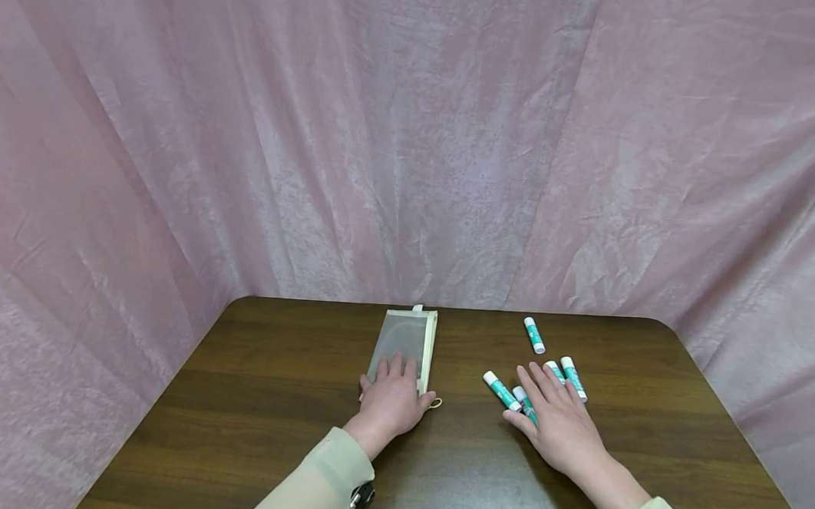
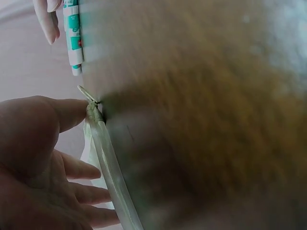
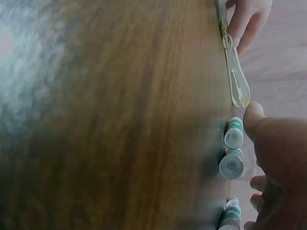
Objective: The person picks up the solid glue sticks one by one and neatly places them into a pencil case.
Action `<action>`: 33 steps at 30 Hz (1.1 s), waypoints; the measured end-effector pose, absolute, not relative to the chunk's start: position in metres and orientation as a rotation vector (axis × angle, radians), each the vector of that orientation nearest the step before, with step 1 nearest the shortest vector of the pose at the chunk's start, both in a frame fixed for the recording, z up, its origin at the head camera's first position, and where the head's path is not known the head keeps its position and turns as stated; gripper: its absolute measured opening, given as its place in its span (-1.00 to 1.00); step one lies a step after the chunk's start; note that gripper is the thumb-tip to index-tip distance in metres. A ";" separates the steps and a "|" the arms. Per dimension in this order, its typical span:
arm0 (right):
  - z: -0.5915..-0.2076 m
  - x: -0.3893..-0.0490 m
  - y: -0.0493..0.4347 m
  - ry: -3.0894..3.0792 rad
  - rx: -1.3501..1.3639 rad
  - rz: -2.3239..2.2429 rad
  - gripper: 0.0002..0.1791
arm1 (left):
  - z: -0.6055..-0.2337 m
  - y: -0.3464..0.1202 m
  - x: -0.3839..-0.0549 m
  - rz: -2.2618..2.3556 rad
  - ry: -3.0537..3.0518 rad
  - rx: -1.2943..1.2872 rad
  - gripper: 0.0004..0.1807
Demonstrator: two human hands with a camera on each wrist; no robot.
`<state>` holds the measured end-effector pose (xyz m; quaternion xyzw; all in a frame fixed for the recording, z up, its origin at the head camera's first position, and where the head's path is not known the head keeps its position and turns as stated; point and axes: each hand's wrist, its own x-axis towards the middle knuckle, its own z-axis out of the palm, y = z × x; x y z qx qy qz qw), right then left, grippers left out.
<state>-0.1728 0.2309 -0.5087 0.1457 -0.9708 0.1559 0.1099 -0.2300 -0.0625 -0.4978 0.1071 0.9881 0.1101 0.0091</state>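
Observation:
A flat mesh zipper pouch [image 1: 406,339] with a pale edge lies left of the table's middle. My left hand [image 1: 393,398] rests on its near part, fingers straight; in the left wrist view the thumb is at the zipper end, beside a small pull ring [image 2: 87,93]. My right hand [image 1: 563,428] is spread over a loose group of glue sticks. One glue stick [image 1: 502,391] lies left of its fingers, with another [image 1: 526,404] close by its thumb. Two more, including this glue stick [image 1: 574,378], lie by its fingertips, one partly hidden under them.
A separate glue stick [image 1: 535,335] lies farther back, near the table's far edge. The brown wooden table [image 1: 268,401] has rounded far corners. Pink curtains [image 1: 413,147] hang behind it and at both sides.

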 end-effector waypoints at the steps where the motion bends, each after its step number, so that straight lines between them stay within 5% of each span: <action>1: -0.509 -0.173 0.231 -2.853 0.429 0.455 -0.11 | -0.498 -0.062 -0.230 0.342 3.088 0.336 -0.19; 21: -0.509 -0.171 0.229 -2.835 0.438 0.421 -0.11 | -0.498 -0.065 -0.231 0.555 3.132 0.359 -0.54; 33: -0.509 -0.170 0.228 -2.830 0.442 0.423 -0.10 | -0.533 -0.071 -0.248 0.750 3.200 0.385 -0.64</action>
